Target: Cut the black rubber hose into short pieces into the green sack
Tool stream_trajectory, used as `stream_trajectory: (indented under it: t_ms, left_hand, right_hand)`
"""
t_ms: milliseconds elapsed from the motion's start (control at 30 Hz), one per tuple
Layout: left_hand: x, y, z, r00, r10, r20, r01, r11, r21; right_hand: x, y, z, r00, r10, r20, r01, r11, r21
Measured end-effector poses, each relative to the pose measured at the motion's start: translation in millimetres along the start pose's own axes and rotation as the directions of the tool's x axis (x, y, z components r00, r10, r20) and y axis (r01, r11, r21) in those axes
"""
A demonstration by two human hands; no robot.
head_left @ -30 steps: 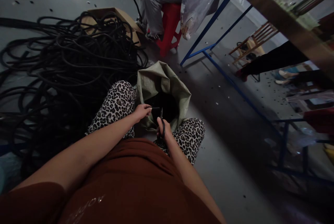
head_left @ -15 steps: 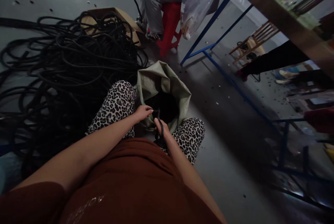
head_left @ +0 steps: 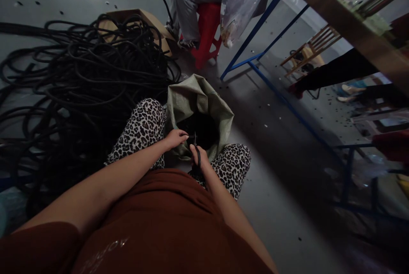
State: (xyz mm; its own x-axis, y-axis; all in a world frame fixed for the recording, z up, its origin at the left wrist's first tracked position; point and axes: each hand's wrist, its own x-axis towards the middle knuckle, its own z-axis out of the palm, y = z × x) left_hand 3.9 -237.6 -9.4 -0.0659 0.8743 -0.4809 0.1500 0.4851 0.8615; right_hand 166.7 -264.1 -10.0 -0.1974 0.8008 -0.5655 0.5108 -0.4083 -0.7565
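Observation:
Between my knees stands an open woven sack, its inside dark with black contents that I cannot make out singly. My left hand is at the sack's near left rim, thumb and fingers pinched on something too small and dark to name. Just right of it, my right hand is closed round the black handles of a pair of scissors. The scissor blades point away from me over the sack's mouth, close to my left fingertips.
A large tangle of black tubing lies at the left, partly over a cardboard box. Ahead, a person sits on a red stool beside a hanging plastic bag. A blue-legged table stands at the right.
Both hands have shifted very slightly right. The scissors have turned a little in my right hand, and their blades look closer together.

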Motion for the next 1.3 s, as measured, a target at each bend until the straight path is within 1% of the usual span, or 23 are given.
stream_trajectory:
  t_ms: [67,200,433,567,667,767,867,1067,1167,1300]
  left_hand:
    - [-0.7,0.8,1.0,1.000,-0.001,-0.004,0.001,0.999,-0.035]
    - [-0.9,1.5,2.4,1.000,-0.007,-0.010,0.006,0.995,-0.100]
    - [0.7,0.8,2.1,1.000,-0.022,-0.021,0.019,0.992,-0.127]
    - [1.3,1.8,2.2,0.998,-0.047,-0.030,0.042,0.989,-0.143]
    - [2.5,2.3,1.2,0.997,-0.055,-0.057,0.044,0.982,-0.181]
    - [4.2,2.2,-0.4,0.994,-0.073,-0.085,0.053,0.974,-0.222]
    - [4.9,2.2,-0.6,0.991,-0.091,-0.099,0.068,0.974,-0.217]
    - [1.0,3.9,1.5,0.996,-0.066,-0.059,0.057,0.989,-0.133]
    - [-0.5,4.0,1.4,0.998,-0.040,-0.045,0.036,0.994,-0.104]
    - [-0.2,3.5,0.9,0.999,-0.023,-0.023,0.021,0.997,-0.074]
  right_hand:
    - [-0.5,0.0,0.3,1.000,-0.017,-0.022,0.017,1.000,0.004]
    - [0.1,1.3,1.6,0.999,0.001,-0.051,0.001,1.000,0.030]
    - [-0.5,1.8,-2.5,0.996,-0.026,-0.090,0.022,0.999,-0.046]
    - [0.2,1.8,-3.2,0.996,0.014,-0.093,-0.017,1.000,-0.025]
    - [2.0,3.2,-1.1,0.996,0.047,-0.072,-0.046,0.999,0.012]
    - [3.1,4.5,0.9,0.999,0.022,-0.024,-0.022,0.999,0.037]
    - [2.1,4.6,1.6,0.999,0.003,0.035,-0.005,0.999,0.043]
    - [0.3,3.9,1.3,0.996,0.000,0.094,-0.005,0.999,0.045]
    - [0.0,1.7,1.0,0.995,0.008,0.095,-0.013,0.999,0.051]
    - [-1.7,-3.8,-0.3,0.996,0.008,0.085,-0.009,1.000,0.014]
